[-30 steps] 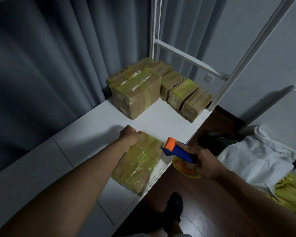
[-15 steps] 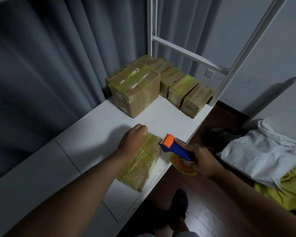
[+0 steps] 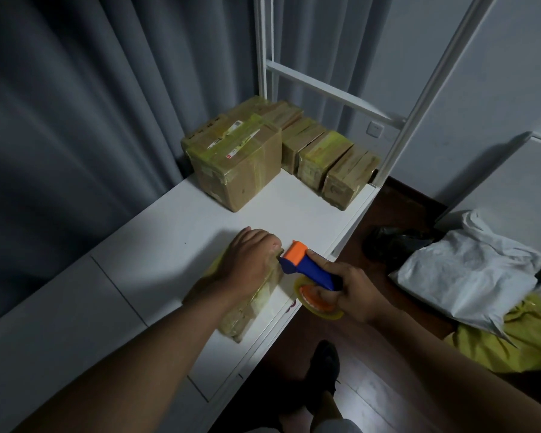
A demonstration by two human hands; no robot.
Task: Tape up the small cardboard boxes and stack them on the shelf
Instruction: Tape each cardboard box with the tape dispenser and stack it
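- Centre of the frame: the left hand [image 3: 250, 260] lies palm down on the small box [image 3: 247, 310], fingers bent over its far end, pinning it to the white shelf [image 3: 169, 242].
- Just to its right, the right hand [image 3: 353, 290] is wrapped around the blue handle of the tape dispenser [image 3: 306, 270], a firm full grip, with the orange head and its toothed edge right up against the left fingertips.
- The yellowish tape roll [image 3: 317, 300] hangs under that hand, out past the shelf's front edge.
- I'd say this is the moment of laying or cutting a strip at the box's far end.
- To do it well: keep the left palm heavy so the box can't skid, hold the strip taut, tilt the teeth down into the tape and snap, clear of those fingertips.
- Then a thumb should rub the loose end flat; a lifted tail will likely peel.
- The box itself: flat, brown cardboard, already glossy with yellow-tinged tape along its length, lying near the front edge, lower centre of the frame.
- Up at the frame's upper centre, the larger box [image 3: 238, 164] and a row of taped boxes [image 3: 325, 157] sit at the shelf's far end, well apart from the one in hand.
- Whether the strip is already severed, I cannot tell; the hand hides it.
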